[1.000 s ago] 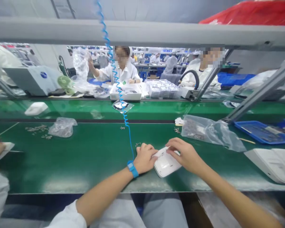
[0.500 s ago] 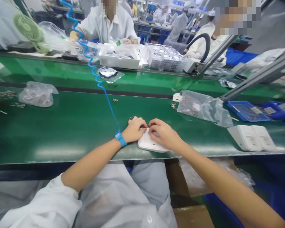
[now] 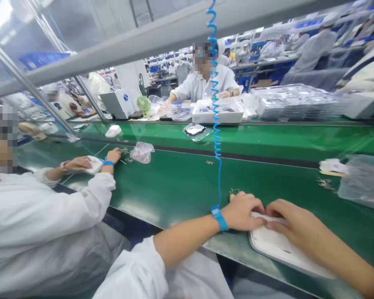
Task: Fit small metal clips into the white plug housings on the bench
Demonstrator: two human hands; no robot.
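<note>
A white plastic housing [image 3: 269, 244] with rounded corners lies flat on the green work surface [image 3: 174, 187] near its front edge. At its far left part, my left hand [image 3: 247, 211] rests with bent fingers, thumb on the housing. My right hand [image 3: 294, 222] reaches over the housing from the right, its thumb and fingers pinched close to the left fingertips. Whatever lies between the fingers is too small or hidden to make out. Around my left wrist sits a blue strap [image 3: 220, 219] with a coiled cord [image 3: 217, 120]. Small metal pieces [image 3: 234, 190] lie just beyond my left hand.
Further small metal pieces [image 3: 209, 162] lie farther back. Clear plastic bags lie left [image 3: 142, 152] and right [image 3: 366, 182]. A co-worker [image 3: 50, 224] at left handles another white housing [image 3: 94, 165]. Across the belt stand a white tray [image 3: 218, 117] and stacked clear trays [image 3: 299, 104].
The view has swung left and tilted up, bringing the co-worker at left into sight. My hands stay together over the white housing, fingertips still close.
</note>
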